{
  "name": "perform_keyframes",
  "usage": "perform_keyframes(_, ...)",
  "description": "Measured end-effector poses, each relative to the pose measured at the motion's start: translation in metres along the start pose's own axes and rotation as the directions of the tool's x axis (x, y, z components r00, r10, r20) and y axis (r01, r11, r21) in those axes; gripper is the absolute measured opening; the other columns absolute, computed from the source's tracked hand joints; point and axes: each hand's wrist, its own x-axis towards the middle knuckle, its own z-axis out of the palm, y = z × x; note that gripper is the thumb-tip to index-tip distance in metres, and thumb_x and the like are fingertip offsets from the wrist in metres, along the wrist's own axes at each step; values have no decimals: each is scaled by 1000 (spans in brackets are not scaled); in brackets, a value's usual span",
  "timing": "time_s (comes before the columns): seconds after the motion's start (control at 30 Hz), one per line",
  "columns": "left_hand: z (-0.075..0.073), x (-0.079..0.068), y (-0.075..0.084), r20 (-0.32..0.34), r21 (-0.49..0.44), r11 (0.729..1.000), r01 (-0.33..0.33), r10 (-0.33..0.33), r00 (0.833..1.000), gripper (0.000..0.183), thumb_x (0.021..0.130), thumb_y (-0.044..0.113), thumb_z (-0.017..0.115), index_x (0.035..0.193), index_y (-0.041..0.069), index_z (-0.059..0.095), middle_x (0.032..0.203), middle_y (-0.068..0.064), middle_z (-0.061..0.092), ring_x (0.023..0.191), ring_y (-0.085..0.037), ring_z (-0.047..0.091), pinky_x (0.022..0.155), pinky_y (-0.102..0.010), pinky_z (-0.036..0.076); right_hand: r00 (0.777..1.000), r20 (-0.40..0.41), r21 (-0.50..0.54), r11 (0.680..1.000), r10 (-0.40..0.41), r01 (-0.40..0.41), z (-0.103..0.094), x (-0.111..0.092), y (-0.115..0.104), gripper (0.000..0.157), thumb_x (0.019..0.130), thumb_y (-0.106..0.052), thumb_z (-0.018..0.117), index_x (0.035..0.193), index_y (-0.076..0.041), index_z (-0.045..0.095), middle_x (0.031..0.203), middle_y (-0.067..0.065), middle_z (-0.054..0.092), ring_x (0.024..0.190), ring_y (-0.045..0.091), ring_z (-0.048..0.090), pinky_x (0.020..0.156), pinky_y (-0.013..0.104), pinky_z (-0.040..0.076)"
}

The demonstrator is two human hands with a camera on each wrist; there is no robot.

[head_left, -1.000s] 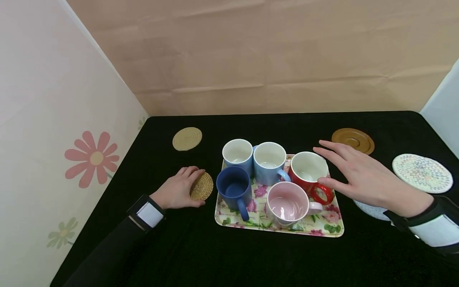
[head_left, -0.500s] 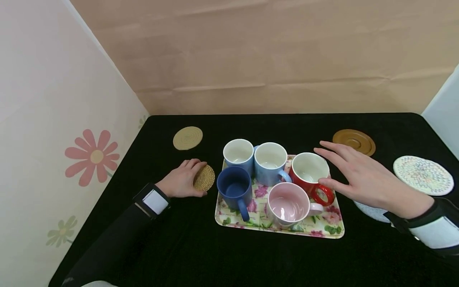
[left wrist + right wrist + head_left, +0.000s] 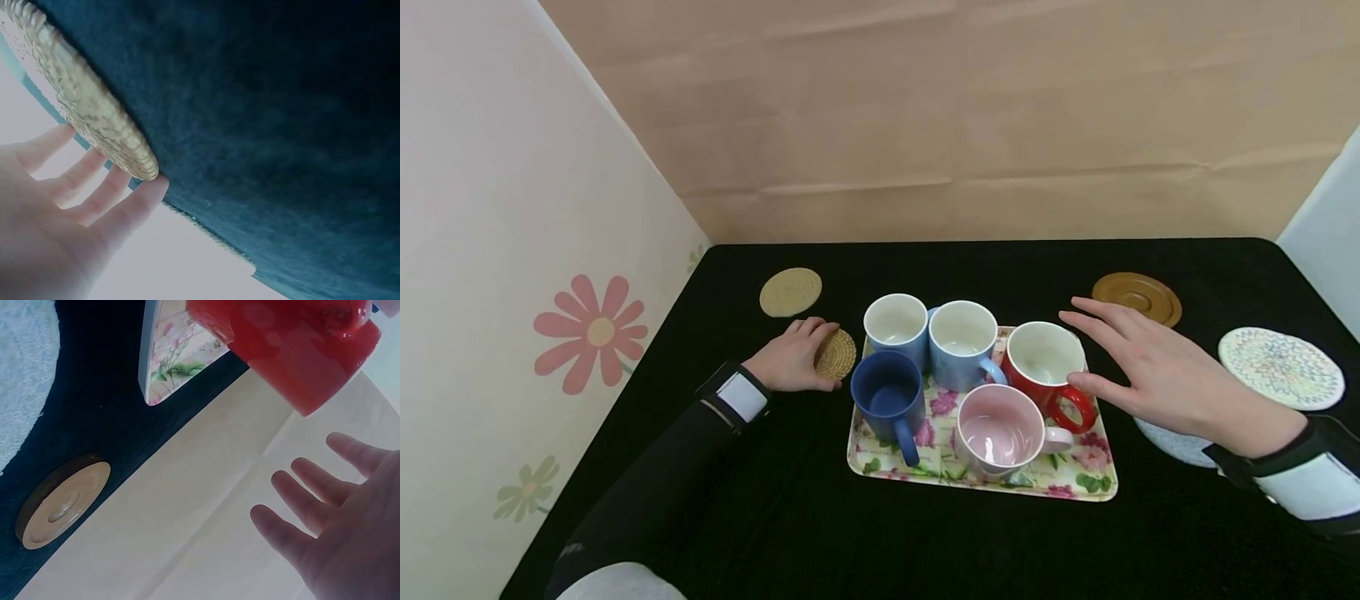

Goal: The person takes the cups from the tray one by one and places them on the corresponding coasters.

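My left hand (image 3: 793,357) holds a small round woven coaster (image 3: 836,355) on the black cloth, its fingers at the far edge and thumb at the near edge. The left wrist view shows fingertips against the rim of that coaster (image 3: 94,106). To its right, a dark blue mug (image 3: 887,392) stands on a floral tray (image 3: 880,462). My right hand (image 3: 1157,367) hovers with spread fingers beside a red mug (image 3: 1037,379) with a white inside. In the right wrist view the right hand (image 3: 337,512) has nothing in its fingers, below the red mug (image 3: 300,350).
Two light blue mugs (image 3: 897,325) and a pink mug (image 3: 1000,429) share the tray. Around it lie a pale woven coaster (image 3: 790,292), a brown wooden coaster (image 3: 1138,297), a white patterned mat (image 3: 1281,367) and a light blue mat (image 3: 1176,442) partly under the right hand.
My left hand and the woven coaster have moved away from me and slightly right, toward the tray's left side. My right hand has stayed nearly still.
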Motion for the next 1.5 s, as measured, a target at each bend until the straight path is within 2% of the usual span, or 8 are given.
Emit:
perform_keyframes(0.27, 0, 22, -7, 2, 19, 1000, 25, -25, 1000, 93, 76, 52, 75, 147, 7, 36, 137, -17, 41, 118, -33, 43, 96, -47, 42, 1000, 2, -5, 1000, -16, 16, 3, -1, 4, 73, 87, -46, 69, 145, -10, 41, 148, 20, 35, 125, 43, 40, 91, 66, 39)
perform_keyframes(0.5, -3, 34, -9, 0, 18, 999, 47, -47, 999, 92, 77, 52, 75, 147, 6, 37, 136, -18, 42, 120, -34, 43, 99, -49, 41, 1000, 2, -5, 1000, -17, 17, 3, 0, 4, 74, 87, -46, 69, 145, -11, 41, 148, 20, 35, 125, 44, 41, 91, 65, 39)
perform_keyframes(0.87, -8, 52, -10, 11, 2, 997, 75, -75, 997, 92, 77, 53, 74, 147, 6, 36, 136, -19, 42, 120, -35, 42, 98, -50, 41, 999, 19, -21, 999, 33, -33, 1, 13, 9, 72, 86, -43, 70, 144, -8, 43, 148, 22, 36, 127, 44, 41, 90, 64, 42)
perform_keyframes(1.33, -11, 84, -12, 6, 18, 993, 116, -116, 993, 93, 77, 56, 72, 147, 6, 37, 141, -20, 40, 123, -37, 44, 100, -51, 40, 988, 94, -32, 993, 120, -118, -3, 35, 28, 72, 93, -49, 59, 146, -5, 39, 149, 26, 32, 130, 48, 36, 91, 65, 41)
perform_keyframes(1.5, -17, 93, -7, 15, 23, 991, 131, -131, 991, 94, 77, 56, 73, 147, 5, 37, 141, -21, 40, 124, -36, 43, 101, -49, 39, 985, 107, -36, 991, 133, -130, -4, 39, 32, 72, 94, -49, 57, 145, -3, 39, 148, 27, 32, 130, 49, 35, 93, 65, 38)
